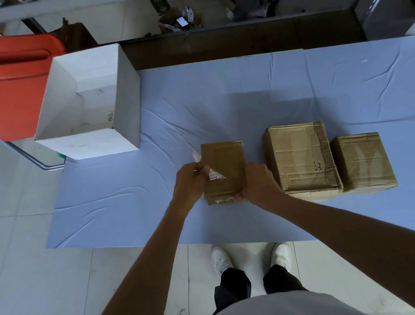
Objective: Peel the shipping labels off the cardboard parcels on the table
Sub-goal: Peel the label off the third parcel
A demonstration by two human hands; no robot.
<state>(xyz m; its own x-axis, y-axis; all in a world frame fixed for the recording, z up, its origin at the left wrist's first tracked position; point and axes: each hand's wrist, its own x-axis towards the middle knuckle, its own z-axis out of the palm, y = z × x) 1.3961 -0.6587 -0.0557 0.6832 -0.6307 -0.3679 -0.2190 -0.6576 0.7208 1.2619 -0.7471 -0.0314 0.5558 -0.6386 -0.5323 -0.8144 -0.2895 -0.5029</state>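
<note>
White shipping label (213, 174) is half-peeled off the top of the small cardboard parcel (226, 168); the free end curls up past the parcel's left edge. Left hand (191, 180) fingers are pinched together on the label. Right hand (256, 183) is wrapped around the parcel's near right corner, fingers clamped on it. Just right of those fingers: a bigger parcel (300, 158), then a third parcel (363, 161) touching it. All on the blue table cover (245, 96). Far left of the fingers, an open white box (90, 105).
</note>
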